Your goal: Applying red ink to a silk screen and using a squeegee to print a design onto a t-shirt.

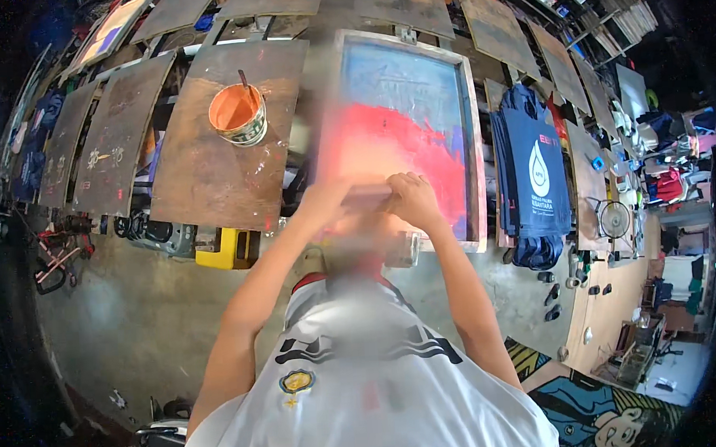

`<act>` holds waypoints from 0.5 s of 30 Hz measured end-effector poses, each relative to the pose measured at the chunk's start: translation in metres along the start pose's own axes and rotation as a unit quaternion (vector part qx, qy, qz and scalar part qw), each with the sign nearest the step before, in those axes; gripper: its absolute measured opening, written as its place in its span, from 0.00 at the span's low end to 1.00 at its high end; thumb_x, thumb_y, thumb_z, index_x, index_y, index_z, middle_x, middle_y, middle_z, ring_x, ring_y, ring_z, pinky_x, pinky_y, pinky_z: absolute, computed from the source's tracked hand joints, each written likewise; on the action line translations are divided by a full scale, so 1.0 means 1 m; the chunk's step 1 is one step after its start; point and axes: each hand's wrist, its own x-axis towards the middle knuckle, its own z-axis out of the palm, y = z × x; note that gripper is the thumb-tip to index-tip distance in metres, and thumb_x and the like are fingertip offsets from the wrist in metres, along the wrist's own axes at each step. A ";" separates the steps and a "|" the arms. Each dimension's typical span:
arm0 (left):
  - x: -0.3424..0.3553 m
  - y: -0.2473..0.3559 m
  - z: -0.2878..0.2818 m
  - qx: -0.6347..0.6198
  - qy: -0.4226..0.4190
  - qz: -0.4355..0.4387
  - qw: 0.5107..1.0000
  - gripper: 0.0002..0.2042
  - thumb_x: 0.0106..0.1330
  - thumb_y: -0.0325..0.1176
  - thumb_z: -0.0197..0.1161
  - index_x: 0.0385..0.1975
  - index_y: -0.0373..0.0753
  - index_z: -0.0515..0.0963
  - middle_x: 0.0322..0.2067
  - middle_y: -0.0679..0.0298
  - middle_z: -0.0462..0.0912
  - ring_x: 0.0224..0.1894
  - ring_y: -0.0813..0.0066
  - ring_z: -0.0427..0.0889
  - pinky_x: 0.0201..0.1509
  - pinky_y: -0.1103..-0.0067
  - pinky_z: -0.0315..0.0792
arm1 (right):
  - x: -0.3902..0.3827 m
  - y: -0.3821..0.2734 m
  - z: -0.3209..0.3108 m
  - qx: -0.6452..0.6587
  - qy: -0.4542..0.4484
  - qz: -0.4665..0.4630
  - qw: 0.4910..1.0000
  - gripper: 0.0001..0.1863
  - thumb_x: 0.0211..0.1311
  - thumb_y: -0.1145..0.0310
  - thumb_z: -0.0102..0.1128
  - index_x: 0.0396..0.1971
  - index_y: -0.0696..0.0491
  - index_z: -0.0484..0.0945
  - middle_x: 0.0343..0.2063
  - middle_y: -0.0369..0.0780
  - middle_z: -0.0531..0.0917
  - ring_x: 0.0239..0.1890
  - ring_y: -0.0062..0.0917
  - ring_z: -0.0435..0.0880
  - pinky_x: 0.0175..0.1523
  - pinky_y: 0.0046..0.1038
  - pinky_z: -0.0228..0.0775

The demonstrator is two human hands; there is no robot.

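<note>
Squeegee (369,194), blurred, lies crosswise between left hand (323,204) and right hand (413,199), both gripping it, equally near; position, screen frame's (476,169) near end.

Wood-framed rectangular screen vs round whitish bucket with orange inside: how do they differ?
The framed screen is flat and broad; the whitish bucket is deep and smaller.
Left hand and right hand are at the screen; the bucket stands apart, a stick in it.
The screen shows blue and red; the bucket's inside, orange.
Both are smeared with colour.
</note>
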 end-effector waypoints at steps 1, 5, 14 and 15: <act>-0.006 -0.001 0.009 0.001 -0.002 -0.003 1.000 0.23 0.54 0.33 0.72 0.50 0.43 0.73 0.41 0.53 0.83 0.44 0.47 0.83 0.45 0.58 0.75 | 0.004 0.004 0.001 0.032 -0.026 -0.025 0.999 0.13 0.48 0.67 0.65 0.37 0.49 0.77 0.36 0.38 0.82 0.44 0.35 0.80 0.49 0.40 0.67; 0.000 -0.019 0.023 0.025 0.009 -0.087 0.996 0.25 0.54 0.35 0.73 0.52 0.44 0.74 0.44 0.53 0.82 0.45 0.48 0.82 0.46 0.59 0.75 | 0.024 0.011 0.001 0.011 -0.056 -0.027 0.998 0.11 0.48 0.69 0.63 0.35 0.48 0.77 0.35 0.37 0.82 0.44 0.35 0.80 0.48 0.40 0.67; 0.079 -0.050 -0.004 -0.011 -0.044 0.076 0.996 0.26 0.51 0.32 0.74 0.51 0.40 0.74 0.40 0.56 0.82 0.39 0.54 0.83 0.43 0.65 0.77 | 0.015 0.010 0.010 -0.092 0.032 0.077 0.992 0.21 0.46 0.65 0.71 0.41 0.49 0.74 0.36 0.39 0.81 0.46 0.37 0.79 0.50 0.40 0.67; 0.086 -0.059 -0.003 -0.045 -0.057 0.088 0.993 0.25 0.50 0.31 0.73 0.51 0.40 0.75 0.39 0.57 0.82 0.38 0.56 0.83 0.42 0.66 0.77 | 0.017 0.003 0.007 -0.081 0.041 0.087 0.992 0.21 0.46 0.65 0.71 0.41 0.49 0.74 0.37 0.39 0.81 0.46 0.37 0.79 0.50 0.41 0.67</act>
